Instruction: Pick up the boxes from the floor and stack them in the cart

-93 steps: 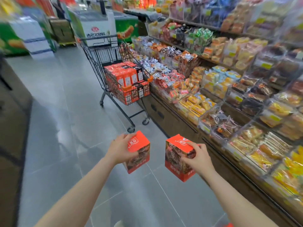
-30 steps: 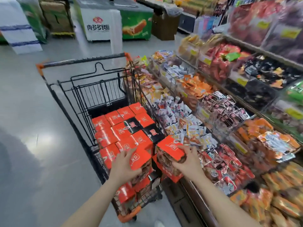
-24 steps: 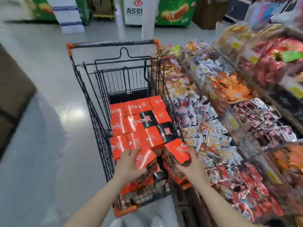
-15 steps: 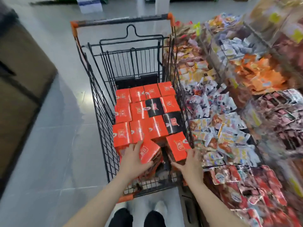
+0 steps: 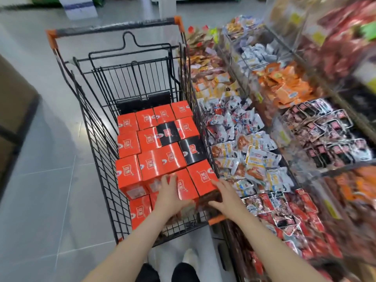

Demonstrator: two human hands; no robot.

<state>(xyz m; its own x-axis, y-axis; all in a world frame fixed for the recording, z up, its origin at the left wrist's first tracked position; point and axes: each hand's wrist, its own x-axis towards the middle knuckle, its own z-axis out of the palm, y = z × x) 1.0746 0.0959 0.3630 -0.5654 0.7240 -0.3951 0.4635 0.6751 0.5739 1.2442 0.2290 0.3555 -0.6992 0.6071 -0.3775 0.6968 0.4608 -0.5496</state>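
Whereas half a second ago both boxes were tilted above the gap at the near end of the cart [image 5: 95,139], they now sit level in the near row. Beyond the hands I count about 13 red boxes and 2 black boxes [image 5: 191,151] on top. The left hand [image 5: 173,197] lies on the left red box [image 5: 186,185], fingers nearly straight. The right hand [image 5: 225,197] touches the near right corner of the right red box [image 5: 203,177], fingers spread and relaxed. Snack packets [image 5: 244,151] fill the shelf right of the right hand.
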